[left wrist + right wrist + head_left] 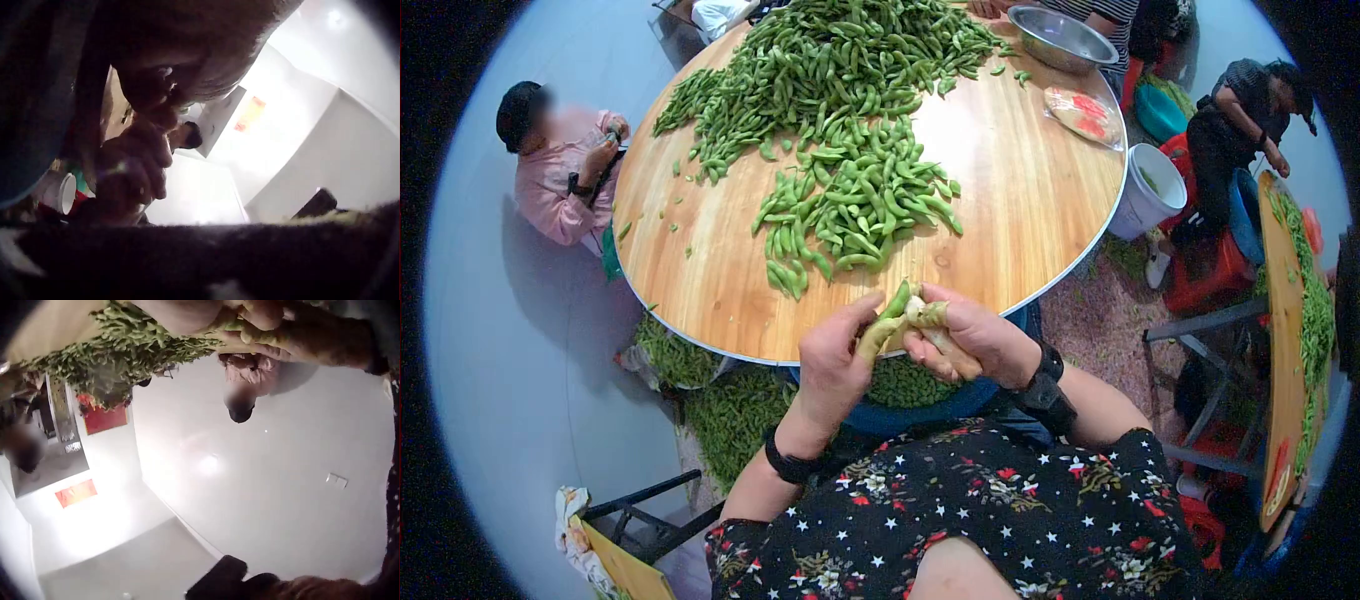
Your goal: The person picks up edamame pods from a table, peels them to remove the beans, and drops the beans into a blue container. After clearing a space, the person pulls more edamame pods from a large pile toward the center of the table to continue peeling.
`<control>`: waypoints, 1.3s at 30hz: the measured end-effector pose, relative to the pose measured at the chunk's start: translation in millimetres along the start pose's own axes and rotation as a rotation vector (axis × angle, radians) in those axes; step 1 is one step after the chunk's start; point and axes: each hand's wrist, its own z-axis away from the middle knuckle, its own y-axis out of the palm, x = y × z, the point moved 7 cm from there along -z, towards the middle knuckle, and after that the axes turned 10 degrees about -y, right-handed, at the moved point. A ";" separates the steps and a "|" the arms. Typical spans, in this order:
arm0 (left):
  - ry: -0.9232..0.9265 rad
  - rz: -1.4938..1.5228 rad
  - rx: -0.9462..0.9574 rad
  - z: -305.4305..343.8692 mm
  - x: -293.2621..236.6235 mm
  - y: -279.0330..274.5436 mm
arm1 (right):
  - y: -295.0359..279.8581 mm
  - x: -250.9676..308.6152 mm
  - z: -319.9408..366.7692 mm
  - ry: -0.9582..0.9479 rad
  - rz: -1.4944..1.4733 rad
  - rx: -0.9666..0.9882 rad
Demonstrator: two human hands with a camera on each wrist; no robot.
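Over the near edge of the round wooden table [1020, 210], a green soybean pod [896, 302] is held between both hands. My left hand [835, 348] pinches it with thumb and fingers from the left. From the right, my right hand [985, 340] has its thumb and curled fingers at the pod, its fingertips close against the left ones. Directly beneath the hands are green shelled beans [910, 385] in a blue basin [878, 420]. A loose spread of pods [860, 195] lies just ahead on the table. In the left wrist view the hands are dark and the pod is hidden.
A large heap of pods [850, 60] covers the table's far side. A metal bowl [1063, 38] and a plastic-wrapped packet [1086, 115] lie at the far right. A white bucket [1150, 190] stands beside the table. People sit left [560, 170] and right [1245, 120].
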 end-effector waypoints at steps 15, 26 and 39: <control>0.241 -0.413 -0.131 0.2 -29.1 -1.0 | 10.9 6.7 -0.1 -0.045 0.129 -0.084; -0.607 1.152 0.388 7.6 20.7 20.7 | 12.4 4.3 4.4 -0.003 -0.155 0.085; 0.192 -0.235 -0.075 3.5 -19.7 7.0 | 13.2 4.1 8.0 -0.058 0.192 -0.064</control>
